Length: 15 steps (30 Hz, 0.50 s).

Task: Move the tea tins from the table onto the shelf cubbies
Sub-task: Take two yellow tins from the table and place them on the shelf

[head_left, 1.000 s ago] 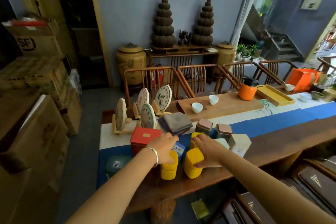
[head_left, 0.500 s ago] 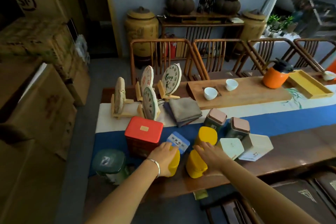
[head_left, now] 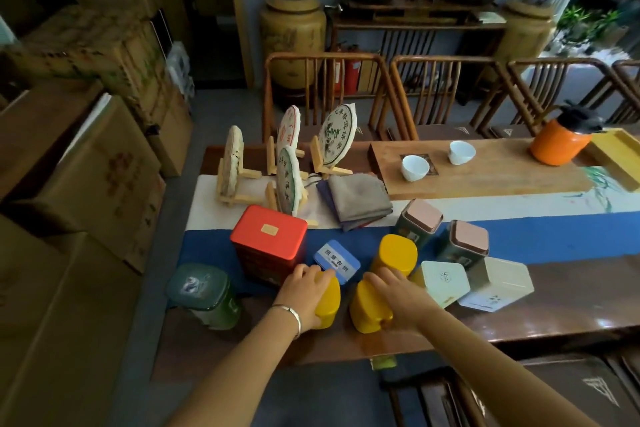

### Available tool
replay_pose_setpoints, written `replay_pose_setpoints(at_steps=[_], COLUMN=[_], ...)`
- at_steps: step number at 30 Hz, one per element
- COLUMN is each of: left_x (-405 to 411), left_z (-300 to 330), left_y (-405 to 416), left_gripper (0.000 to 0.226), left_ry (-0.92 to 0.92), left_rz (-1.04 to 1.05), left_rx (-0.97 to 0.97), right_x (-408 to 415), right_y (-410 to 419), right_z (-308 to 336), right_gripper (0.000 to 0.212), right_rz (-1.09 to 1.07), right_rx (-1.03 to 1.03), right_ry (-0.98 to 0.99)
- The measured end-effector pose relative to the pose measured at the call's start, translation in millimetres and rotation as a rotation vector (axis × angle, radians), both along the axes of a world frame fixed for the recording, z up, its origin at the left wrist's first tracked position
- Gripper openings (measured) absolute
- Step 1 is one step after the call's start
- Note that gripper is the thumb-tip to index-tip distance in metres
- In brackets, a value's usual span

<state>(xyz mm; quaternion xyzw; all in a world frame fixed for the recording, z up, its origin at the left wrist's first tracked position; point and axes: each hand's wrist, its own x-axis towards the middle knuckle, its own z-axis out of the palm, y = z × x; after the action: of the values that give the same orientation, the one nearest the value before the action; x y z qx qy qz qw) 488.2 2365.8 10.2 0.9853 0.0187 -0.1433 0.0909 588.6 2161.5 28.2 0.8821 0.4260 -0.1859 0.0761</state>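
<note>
View dipped; hands point(head_left: 353, 291) apparently clasp yellow tins point(head_left: 369, 308) on wooden table point(head_left: 554, 291).

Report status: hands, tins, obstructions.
Left hand grips a yellow tin; right hand grips the next yellow tin. Both tins on the table. Blue tin close behind.

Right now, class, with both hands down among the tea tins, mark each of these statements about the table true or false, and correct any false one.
1. The left hand grips a yellow tin. True.
2. The red tin lies on its side. False: it stands upright, lid up.
3. The right hand grips a second yellow tin. True.
4. Both white cups sit on the blue runner. False: they sit on the wooden tray.
5. A third yellow tin stands untouched. False: right fingertips reach it.
</note>
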Motion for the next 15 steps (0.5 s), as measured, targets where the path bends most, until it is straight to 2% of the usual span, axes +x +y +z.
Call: replay_pose_setpoints(at_steps=[5, 10, 15], left_x=[-11.3, -12.8, -35.5], left_z=[-8.6, -9.1, -9.6], left_y=[-2.8, -5.4, -11.5], left_gripper=[0.089, 0.094, 0.091], left_ry=[0.007, -0.034, -0.043], left_rz=[0.136, 0.22, 0.288], left_rx=[-0.214, -0.19, -0.382], right_x=[3.2, 6.5, 0.5], right_y=[-0.8, 0.1, -4.9], right_z=[-5.6, -7.5, -10.8], right_gripper=[0.102, 0.106, 0.103], right_rz=[-0.006, -0.069, -0.092], right_rx=[0.02, 0.082, 0.135], right_ry=[0.012, 0.082, 0.16])
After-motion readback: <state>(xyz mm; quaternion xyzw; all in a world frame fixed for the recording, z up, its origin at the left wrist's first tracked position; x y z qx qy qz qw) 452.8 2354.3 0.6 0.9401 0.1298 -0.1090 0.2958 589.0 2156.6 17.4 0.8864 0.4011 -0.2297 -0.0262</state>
